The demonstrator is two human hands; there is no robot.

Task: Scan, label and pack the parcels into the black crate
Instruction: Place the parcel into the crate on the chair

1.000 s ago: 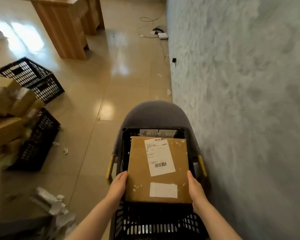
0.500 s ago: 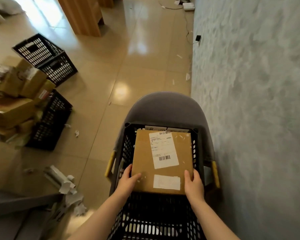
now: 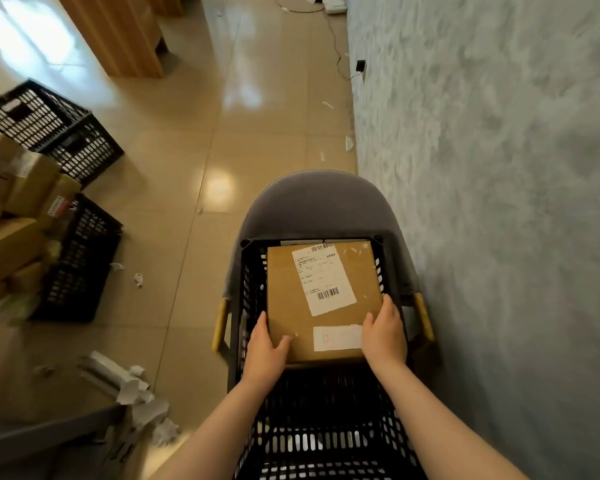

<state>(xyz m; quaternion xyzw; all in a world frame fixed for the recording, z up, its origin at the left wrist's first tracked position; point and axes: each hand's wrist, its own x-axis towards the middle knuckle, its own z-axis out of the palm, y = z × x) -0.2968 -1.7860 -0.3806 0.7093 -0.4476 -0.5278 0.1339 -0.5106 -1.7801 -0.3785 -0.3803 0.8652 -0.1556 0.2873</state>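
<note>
A brown cardboard parcel (image 3: 291,299) with a white barcode label and a smaller white sticker lies flat inside the black crate (image 3: 250,289), toward its far end. The crate stands on a grey chair (image 3: 312,202). My left hand (image 3: 265,351) grips the parcel's near left corner, thumb on top. My right hand (image 3: 383,336) grips the near right corner, fingers curled over the edge. Another white-labelled item peeks out at the crate's far wall, behind the parcel.
A grey textured wall (image 3: 499,202) runs close along the right. On the left floor stand other black crates (image 3: 49,129) and a pile of cardboard boxes (image 3: 11,209). Torn white paper (image 3: 132,389) lies near my left. A wooden desk leg (image 3: 118,32) stands farther back.
The parcel has gone lower and farther into the crate. Both hands slid from its sides to its near corners, thumbs now on top.
</note>
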